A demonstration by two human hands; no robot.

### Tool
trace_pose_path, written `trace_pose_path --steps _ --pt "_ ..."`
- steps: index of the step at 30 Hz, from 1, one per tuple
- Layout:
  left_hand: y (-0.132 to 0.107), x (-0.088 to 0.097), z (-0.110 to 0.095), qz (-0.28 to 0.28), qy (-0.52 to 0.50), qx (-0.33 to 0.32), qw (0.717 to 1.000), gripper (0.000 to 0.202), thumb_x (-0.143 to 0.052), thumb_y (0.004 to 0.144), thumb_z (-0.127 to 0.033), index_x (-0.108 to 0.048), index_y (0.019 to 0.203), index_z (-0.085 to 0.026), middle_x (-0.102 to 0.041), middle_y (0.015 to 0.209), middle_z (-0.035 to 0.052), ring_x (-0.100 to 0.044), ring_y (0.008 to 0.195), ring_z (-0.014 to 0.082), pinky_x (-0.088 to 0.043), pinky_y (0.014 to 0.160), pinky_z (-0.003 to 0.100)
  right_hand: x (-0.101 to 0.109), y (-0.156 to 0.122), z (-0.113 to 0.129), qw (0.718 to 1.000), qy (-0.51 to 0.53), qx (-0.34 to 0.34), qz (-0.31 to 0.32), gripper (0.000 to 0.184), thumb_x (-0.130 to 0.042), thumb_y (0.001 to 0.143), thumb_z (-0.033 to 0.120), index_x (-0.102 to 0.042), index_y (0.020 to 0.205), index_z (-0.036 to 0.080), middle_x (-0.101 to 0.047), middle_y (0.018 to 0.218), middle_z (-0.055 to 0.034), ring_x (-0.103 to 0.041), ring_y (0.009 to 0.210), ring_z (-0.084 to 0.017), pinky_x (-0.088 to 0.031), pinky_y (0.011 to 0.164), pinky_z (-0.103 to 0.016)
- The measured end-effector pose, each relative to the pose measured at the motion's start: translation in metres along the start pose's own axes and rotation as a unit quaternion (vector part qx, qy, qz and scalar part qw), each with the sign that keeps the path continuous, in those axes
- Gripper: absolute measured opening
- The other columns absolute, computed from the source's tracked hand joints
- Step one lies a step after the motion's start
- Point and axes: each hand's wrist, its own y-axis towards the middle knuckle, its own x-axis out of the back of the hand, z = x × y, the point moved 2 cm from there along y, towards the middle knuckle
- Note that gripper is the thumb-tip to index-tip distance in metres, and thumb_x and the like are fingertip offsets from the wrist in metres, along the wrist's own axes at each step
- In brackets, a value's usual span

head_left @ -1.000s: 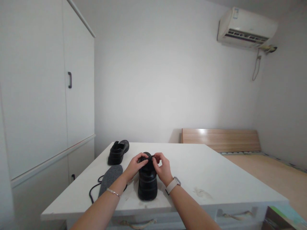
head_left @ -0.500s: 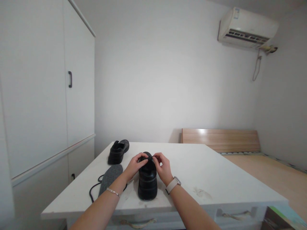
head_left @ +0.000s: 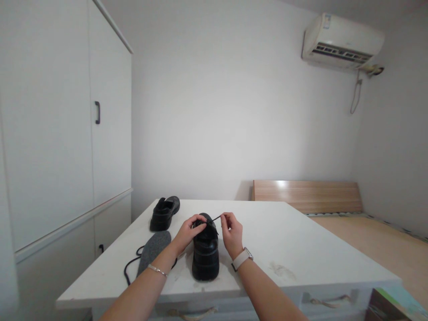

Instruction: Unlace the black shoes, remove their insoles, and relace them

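A black shoe (head_left: 205, 258) stands on the white table with its heel towards me. My right hand (head_left: 232, 232) pinches a black shoelace (head_left: 216, 218) and holds it taut, off to the right of the shoe's upper. At the left side of the lacing is my left hand (head_left: 190, 231), its thumb and fingers closed at the shoe's top edge; what lies between the fingertips is too small to make out. Left of it a grey insole (head_left: 155, 247) lies flat, partly under my forearm, beside a loose black lace (head_left: 127, 267). The second black shoe (head_left: 165, 212) sits farther back.
The white table (head_left: 267, 240) has drawers with handles on its near side. A white wardrobe (head_left: 60, 133) rises at the left. To the right are a bed base (head_left: 368, 236) and a wooden headboard (head_left: 307, 196). An air conditioner (head_left: 344, 42) hangs high on the wall.
My right hand has moved a little to the right, away from the shoe, drawing a length of lace out straight. My left hand has stayed at the lacing.
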Motion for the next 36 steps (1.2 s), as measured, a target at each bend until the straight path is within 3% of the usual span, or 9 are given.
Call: trace_pose_path --steps 5,7,13,16,19,21,27,36 --pt "-0.002 0.0 -0.002 0.001 0.001 0.002 1.0 0.018 -0.067 0.08 -0.033 -0.068 0.092 -0.02 -0.068 0.101 0.0068 -0.059 0.103 0.0259 -0.041 0.096 0.037 0.007 0.003 -0.007 0.998 0.021 -0.034 -0.053 0.027 -0.046 0.096 0.045 -0.054 0.088 0.021 -0.048 0.062 0.0027 -0.045 0.055 -0.015 -0.036 0.053 -0.027" --pt "-0.002 0.0 -0.002 0.003 0.001 -0.001 1.0 0.018 -0.067 0.08 -0.033 -0.068 0.092 -0.02 -0.068 0.102 0.0072 -0.059 0.103 0.0263 -0.041 0.097 0.038 0.008 0.003 -0.011 0.997 0.038 -0.046 -0.045 0.03 -0.045 0.097 0.048 -0.055 0.088 0.021 -0.048 0.062 0.0029 -0.044 0.055 -0.014 -0.035 0.053 -0.027" --pt "-0.001 0.003 -0.001 0.022 0.001 -0.017 1.0 0.018 -0.068 0.08 -0.036 -0.067 0.085 -0.02 -0.067 0.107 0.0083 -0.057 0.11 0.0278 -0.038 0.101 0.039 0.0 0.001 -0.021 0.988 0.103 -0.095 0.061 0.056 -0.029 0.1 0.056 -0.064 0.078 0.017 -0.05 0.056 0.0007 -0.043 0.049 -0.013 -0.034 0.046 -0.025" --pt "0.0 0.004 -0.001 0.034 0.007 -0.025 0.999 0.02 -0.063 0.083 -0.039 -0.064 0.082 -0.019 -0.065 0.109 0.0085 -0.056 0.11 0.0278 -0.039 0.099 0.038 -0.007 0.001 -0.023 0.978 0.123 -0.107 0.129 0.051 -0.043 0.095 0.057 -0.066 0.075 0.016 -0.053 0.058 0.0003 -0.044 0.049 -0.012 -0.034 0.044 -0.024" --pt "0.0 0.005 -0.002 0.043 0.031 -0.042 0.998 0.019 -0.062 0.084 -0.038 -0.062 0.08 -0.02 -0.063 0.107 0.0079 -0.053 0.11 0.0277 -0.036 0.101 0.038 -0.011 0.0 -0.022 0.968 0.134 -0.101 0.189 0.033 -0.063 0.084 0.051 -0.069 0.085 0.018 -0.06 0.07 -0.0013 -0.051 0.059 -0.014 -0.039 0.049 -0.023" --pt "0.0 0.004 -0.002 0.053 0.051 -0.058 0.996 0.017 -0.066 0.08 -0.037 -0.063 0.08 -0.021 -0.063 0.104 0.0071 -0.052 0.109 0.0279 -0.034 0.102 0.039 -0.011 0.0 -0.018 0.963 0.139 -0.096 0.211 0.027 -0.067 0.081 0.045 -0.07 0.092 0.02 -0.062 0.078 -0.0022 -0.053 0.068 -0.016 -0.043 0.055 -0.024" --pt "0.0 0.003 -0.001 0.06 0.085 -0.087 0.991 0.016 -0.06 0.072 -0.025 -0.063 0.087 -0.021 -0.061 0.101 0.0066 -0.051 0.105 0.0288 -0.035 0.099 0.04 -0.007 0.001 -0.011 0.951 0.155 -0.081 0.254 0.029 -0.065 0.079 0.029 -0.068 0.107 0.025 -0.06 0.098 -0.004 -0.052 0.076 -0.017 -0.048 0.066 -0.027" --pt "-0.002 -0.001 -0.007 0.056 0.13 -0.097 0.985 0.014 -0.057 0.072 -0.02 -0.065 0.082 -0.024 -0.06 0.099 0.006 -0.048 0.103 0.0299 -0.031 0.1 0.043 -0.011 -0.002 -0.01 0.959 0.141 -0.069 0.234 0.029 -0.056 0.074 0.016 -0.066 0.1 0.024 -0.054 0.089 -0.0024 -0.05 0.08 -0.019 -0.045 0.069 -0.029"
